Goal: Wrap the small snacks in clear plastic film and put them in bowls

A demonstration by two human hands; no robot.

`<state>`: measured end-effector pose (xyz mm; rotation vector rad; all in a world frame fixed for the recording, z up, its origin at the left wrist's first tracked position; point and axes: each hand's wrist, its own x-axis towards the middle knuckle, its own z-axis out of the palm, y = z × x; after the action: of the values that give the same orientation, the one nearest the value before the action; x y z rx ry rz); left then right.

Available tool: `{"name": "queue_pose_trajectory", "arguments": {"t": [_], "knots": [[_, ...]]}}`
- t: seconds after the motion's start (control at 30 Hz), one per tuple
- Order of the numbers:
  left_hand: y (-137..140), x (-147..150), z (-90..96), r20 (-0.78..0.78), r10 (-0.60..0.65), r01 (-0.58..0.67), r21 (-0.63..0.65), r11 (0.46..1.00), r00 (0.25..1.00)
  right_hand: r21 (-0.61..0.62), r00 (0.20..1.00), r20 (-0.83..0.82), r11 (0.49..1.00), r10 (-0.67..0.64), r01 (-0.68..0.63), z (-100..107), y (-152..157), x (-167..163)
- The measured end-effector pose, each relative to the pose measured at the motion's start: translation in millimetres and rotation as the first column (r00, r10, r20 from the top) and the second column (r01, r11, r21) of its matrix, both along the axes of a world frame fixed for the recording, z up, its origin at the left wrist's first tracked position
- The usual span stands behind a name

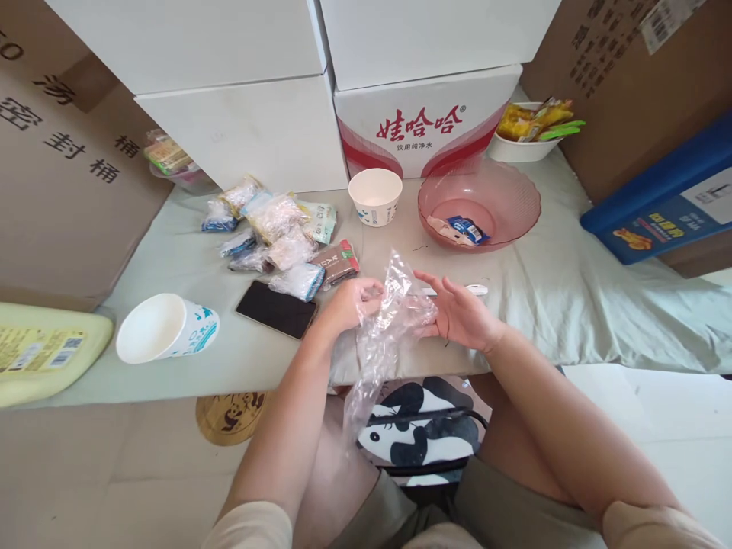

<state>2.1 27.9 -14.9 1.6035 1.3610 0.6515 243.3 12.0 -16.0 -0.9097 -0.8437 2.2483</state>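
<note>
A clear crinkled plastic bag (pixel 378 347) hangs at the table's front edge, its lower end over my lap. My left hand (pixel 355 303) is closed on the bag's left side, fingertips pressed into the film. On the other side, my right hand (pixel 466 311) has its fingers stretched out and apart, close against the bag; whether they touch it is hard to see. A thin dark strand (pixel 447 333) shows at the right palm. Behind that hand lies a white knife-like tool (pixel 477 290), partly covered. Just left of my left hand rest a black phone (pixel 276 309) and wrapped snack packets (pixel 286 229).
A paper cup (pixel 375 200) stands upright at the back, beside a pink bowl (pixel 480 206) holding small packets. Another paper cup (pixel 165 328) is at the left, near a yellow jug (pixel 51 354). White cartons (pixel 428 122) close off the back; a white tub (pixel 523 145) holds yellow packets.
</note>
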Motion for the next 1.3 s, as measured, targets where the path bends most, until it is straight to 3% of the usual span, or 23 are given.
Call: {"name": "queue_pose_trajectory", "arguments": {"t": [0.07,0.13,0.2,0.27,0.37,0.43,0.57,0.67,0.77,0.87,0.97,1.1,1.17,1.3], "knots": [[0,1,-3.4,-0.125,-0.068,0.077,0.066,0.995,0.99,0.207,0.994,0.113,0.978,-0.002,-0.022,-1,-4,1],[0,1,-5.8,-0.201,-0.075,0.093,0.086,0.992,0.977,0.422,0.97,0.24,0.894,0.046,-0.147,-2,-6,2],[0,1,-5.9,-0.212,-0.015,0.038,0.104,0.994,0.977,0.536,0.937,0.331,0.794,0.113,-0.286,-2,-7,3],[0,1,-3.6,-0.175,0.036,-0.014,0.129,0.992,0.984,0.544,0.925,0.353,0.774,0.139,-0.323,-1,-8,1],[-2,3,1.3,-0.111,0.051,-0.034,0.154,0.987,0.992,0.439,0.942,0.334,0.879,0.032,-0.186,-2,-10,-5],[-4,5,3.8,-0.052,0.042,-0.033,0.157,0.987,0.998,0.416,0.926,0.376,0.9,-0.038,-0.132,-3,-10,-8],[-6,7,7.6,0.187,0.075,-0.098,0.115,0.988,0.979,0.465,0.886,0.46,0.836,0.052,-0.29,-6,-9,-10],[-4,5,8.9,0.353,0.168,-0.205,0.07,0.976,0.92,0.494,0.883,0.464,0.809,0.065,-0.319,-9,-9,-9],[2,0,5.5,0.411,0.282,-0.342,0.08,0.936,0.867,0.603,0.891,0.451,0.755,-0.056,-0.258,-10,-9,-7],[5,-2,-0.5,0.411,0.38,-0.435,0.046,0.899,0.829,0.697,0.862,0.431,0.705,-0.267,-0.13,-11,-7,-5],[3,2,-3.1,0.444,0.388,-0.386,-0.1,0.917,0.808,0.775,0.812,0.379,0.632,-0.443,-0.018,-11,-6,-3],[-7,15,-0.2,0.504,0.315,-0.167,-0.317,0.934,0.804,0.841,0.79,0.341,0.54,-0.509,-0.015,-10,-7,-3],[-9,20,0.6,0.506,0.297,-0.136,-0.329,0.934,0.81,0.849,0.787,0.345,0.528,-0.511,-0.029,-9,-9,-3],[-5,22,-0.4,0.548,0.354,-0.277,-0.22,0.935,0.758,0.822,0.778,0.309,0.565,-0.547,0.07,-7,-10,-5]]}}
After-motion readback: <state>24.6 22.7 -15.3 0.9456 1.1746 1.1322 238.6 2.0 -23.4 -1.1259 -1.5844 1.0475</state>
